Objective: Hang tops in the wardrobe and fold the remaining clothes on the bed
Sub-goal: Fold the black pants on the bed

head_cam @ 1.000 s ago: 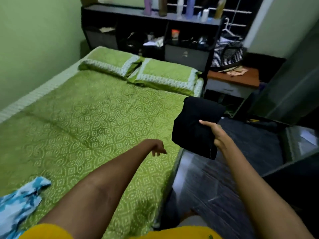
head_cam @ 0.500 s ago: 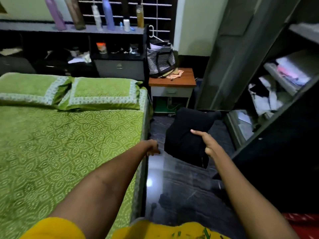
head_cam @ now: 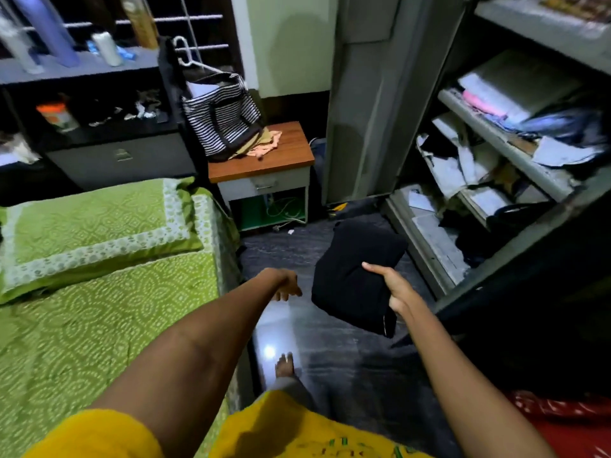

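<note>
Right hand point(head_cam: 395, 289) grips folded black garment point(head_cam: 353, 276), fingers clamped on its edge, above dark floor point(head_cam: 330, 345) | left hand point(head_cam: 286, 287) holds nothing, fingers loosely curled, beside bed point(head_cam: 109, 312) | wardrobe point(head_cam: 496, 153) stands open at right, shelves cluttered

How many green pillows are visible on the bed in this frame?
1. A single green pillow with a pale patterned border lies at the head of the bed, left of the bedside table. Another may lie beyond the left edge of the view.
</note>
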Demonstrator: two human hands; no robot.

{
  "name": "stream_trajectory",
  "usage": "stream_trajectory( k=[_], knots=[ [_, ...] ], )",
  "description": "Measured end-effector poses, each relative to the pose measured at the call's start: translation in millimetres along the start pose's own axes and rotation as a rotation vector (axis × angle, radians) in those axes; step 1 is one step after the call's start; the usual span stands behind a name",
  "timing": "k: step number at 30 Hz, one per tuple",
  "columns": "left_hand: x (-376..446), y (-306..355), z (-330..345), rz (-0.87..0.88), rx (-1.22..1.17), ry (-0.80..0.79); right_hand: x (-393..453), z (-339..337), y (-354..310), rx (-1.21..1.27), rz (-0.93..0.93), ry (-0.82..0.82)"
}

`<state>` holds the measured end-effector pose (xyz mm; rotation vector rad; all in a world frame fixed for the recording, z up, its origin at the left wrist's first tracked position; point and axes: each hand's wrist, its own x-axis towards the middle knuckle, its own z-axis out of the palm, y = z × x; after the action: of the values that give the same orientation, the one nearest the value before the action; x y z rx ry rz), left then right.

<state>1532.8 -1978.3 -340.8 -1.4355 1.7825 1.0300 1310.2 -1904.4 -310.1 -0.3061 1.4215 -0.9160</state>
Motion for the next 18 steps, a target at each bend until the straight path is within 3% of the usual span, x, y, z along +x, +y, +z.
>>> stream_trajectory(
  k=[9, 18],
  knots=[
    [83.3, 25.3, -138.5, 0.110, 0.219, -0.036, 69.8, 13.5, -99.7, 0.198, -0.077, 0.135],
    [179.7, 103.2, -228.3, 0.195, 0.410, -0.143, 148.4, -22.0, -175.9, 0.367, -0.085, 0.168]
  ],
)
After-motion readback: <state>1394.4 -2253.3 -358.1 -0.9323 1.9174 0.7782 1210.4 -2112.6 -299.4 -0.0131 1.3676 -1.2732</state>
